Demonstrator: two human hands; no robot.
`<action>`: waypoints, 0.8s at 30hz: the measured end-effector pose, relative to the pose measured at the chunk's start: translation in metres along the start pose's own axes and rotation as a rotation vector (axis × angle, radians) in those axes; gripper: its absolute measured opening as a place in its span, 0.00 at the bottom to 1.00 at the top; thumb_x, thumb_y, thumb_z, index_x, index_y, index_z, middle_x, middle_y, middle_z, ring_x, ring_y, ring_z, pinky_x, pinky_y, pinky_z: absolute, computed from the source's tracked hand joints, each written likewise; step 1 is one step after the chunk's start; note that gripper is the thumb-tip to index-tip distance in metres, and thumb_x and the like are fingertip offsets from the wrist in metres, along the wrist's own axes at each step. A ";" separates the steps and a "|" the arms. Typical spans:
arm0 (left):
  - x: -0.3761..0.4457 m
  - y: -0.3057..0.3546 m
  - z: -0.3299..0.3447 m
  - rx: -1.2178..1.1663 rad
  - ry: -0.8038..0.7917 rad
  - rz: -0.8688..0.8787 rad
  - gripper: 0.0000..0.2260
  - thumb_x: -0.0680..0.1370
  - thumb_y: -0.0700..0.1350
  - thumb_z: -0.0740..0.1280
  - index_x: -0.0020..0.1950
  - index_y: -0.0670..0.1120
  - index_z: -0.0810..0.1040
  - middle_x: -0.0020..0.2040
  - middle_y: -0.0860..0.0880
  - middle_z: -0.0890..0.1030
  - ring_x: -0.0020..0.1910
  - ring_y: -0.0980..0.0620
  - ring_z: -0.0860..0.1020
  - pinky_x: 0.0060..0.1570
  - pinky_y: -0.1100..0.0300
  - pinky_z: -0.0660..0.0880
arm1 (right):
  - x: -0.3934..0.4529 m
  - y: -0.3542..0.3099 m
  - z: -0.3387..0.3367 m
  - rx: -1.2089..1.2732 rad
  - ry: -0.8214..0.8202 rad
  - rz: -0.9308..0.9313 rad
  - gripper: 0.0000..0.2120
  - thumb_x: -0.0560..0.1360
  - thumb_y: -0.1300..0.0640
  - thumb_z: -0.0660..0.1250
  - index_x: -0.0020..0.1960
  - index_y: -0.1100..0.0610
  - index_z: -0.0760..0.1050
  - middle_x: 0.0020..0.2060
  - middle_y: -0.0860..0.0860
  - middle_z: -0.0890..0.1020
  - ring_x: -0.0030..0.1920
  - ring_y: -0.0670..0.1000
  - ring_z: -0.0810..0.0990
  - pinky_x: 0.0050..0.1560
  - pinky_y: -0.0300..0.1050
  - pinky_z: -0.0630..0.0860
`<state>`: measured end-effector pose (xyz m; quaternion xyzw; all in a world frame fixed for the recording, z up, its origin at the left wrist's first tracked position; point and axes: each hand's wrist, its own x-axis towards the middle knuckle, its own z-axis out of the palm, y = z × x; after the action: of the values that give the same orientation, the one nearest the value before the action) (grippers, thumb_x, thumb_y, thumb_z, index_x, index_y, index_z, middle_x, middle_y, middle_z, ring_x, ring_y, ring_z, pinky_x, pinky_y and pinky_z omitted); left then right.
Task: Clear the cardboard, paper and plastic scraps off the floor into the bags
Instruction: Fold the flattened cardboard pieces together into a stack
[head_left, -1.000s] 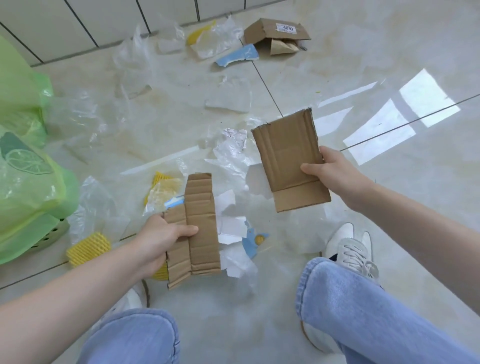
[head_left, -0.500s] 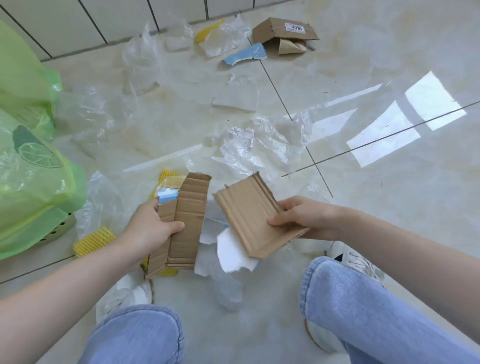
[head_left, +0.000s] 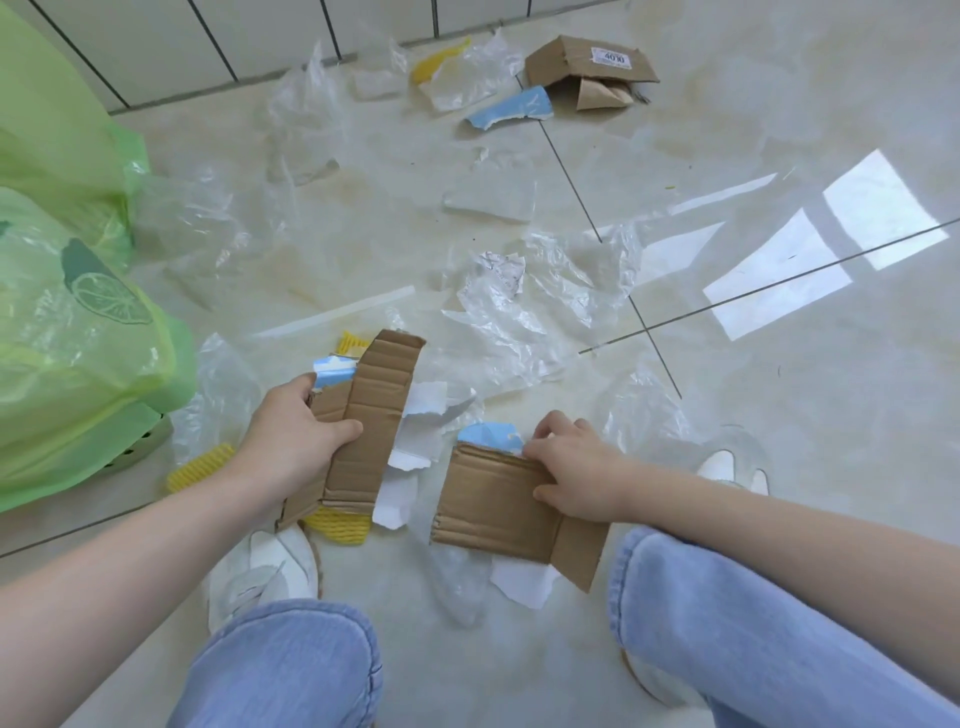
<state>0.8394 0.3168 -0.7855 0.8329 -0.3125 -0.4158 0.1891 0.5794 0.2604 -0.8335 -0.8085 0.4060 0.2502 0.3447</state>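
from the head camera i saw my left hand (head_left: 291, 447) curled round a long cardboard strip (head_left: 371, 423), thumb laid across its front face and the other fingers wrapped behind its left edge, where a torn blue-and-white paper scrap (head_left: 332, 370) showed just above the knuckles. whether those fingers also pinched the blue scrap i could not tell. the strip stood tilted, its top end leaning to the right, above torn white paper (head_left: 415, 441) and a yellow foam net (head_left: 337, 524) on the floor.

my right hand (head_left: 576, 475) gripped a wider cardboard piece (head_left: 498, 506) at its upper right edge: the thumb pressed on the front face, the fingers bent over the top edge, close together. a blue paper scrap (head_left: 491, 435) peeked out just behind that top edge, touching the fingertips. the piece had a folded flap at its lower right, near my right knee (head_left: 691, 587). white paper lay partly under its lower edge.

the green bags (head_left: 78, 332) sat at the left, one printed with a lemon slice, well apart from both cardboard pieces. clear plastic film (head_left: 540, 296) lay crumpled across the tiled floor (head_left: 779, 415) beyond my hands. farther back, near the wall, a small cardboard box (head_left: 587, 70) with a white label lay open, with another blue scrap (head_left: 511, 110) just beside it. a second yellow foam net (head_left: 200, 466) lay by the bags, below my left forearm.
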 end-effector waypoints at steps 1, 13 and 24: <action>0.000 0.000 0.000 -0.001 0.002 -0.004 0.21 0.72 0.38 0.73 0.64 0.43 0.74 0.44 0.49 0.81 0.44 0.46 0.81 0.49 0.51 0.78 | 0.000 -0.005 0.006 -0.046 0.020 -0.005 0.13 0.75 0.56 0.62 0.60 0.55 0.71 0.63 0.55 0.63 0.59 0.60 0.65 0.56 0.48 0.67; 0.008 -0.006 -0.004 -0.053 0.010 -0.024 0.16 0.72 0.35 0.72 0.57 0.45 0.77 0.47 0.46 0.83 0.46 0.45 0.81 0.49 0.53 0.78 | 0.012 -0.016 0.027 -0.005 -0.029 -0.017 0.11 0.76 0.62 0.59 0.57 0.57 0.70 0.56 0.58 0.68 0.51 0.63 0.77 0.55 0.53 0.75; 0.006 -0.002 0.011 0.109 -0.172 0.017 0.34 0.71 0.40 0.75 0.74 0.43 0.65 0.61 0.48 0.76 0.57 0.48 0.77 0.58 0.60 0.70 | 0.011 -0.021 0.011 -0.373 0.130 -0.257 0.16 0.73 0.60 0.60 0.61 0.56 0.71 0.75 0.51 0.51 0.69 0.61 0.56 0.60 0.54 0.67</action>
<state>0.8343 0.3139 -0.7962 0.8006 -0.3566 -0.4664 0.1196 0.6013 0.2726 -0.8401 -0.9177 0.2677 0.2226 0.1914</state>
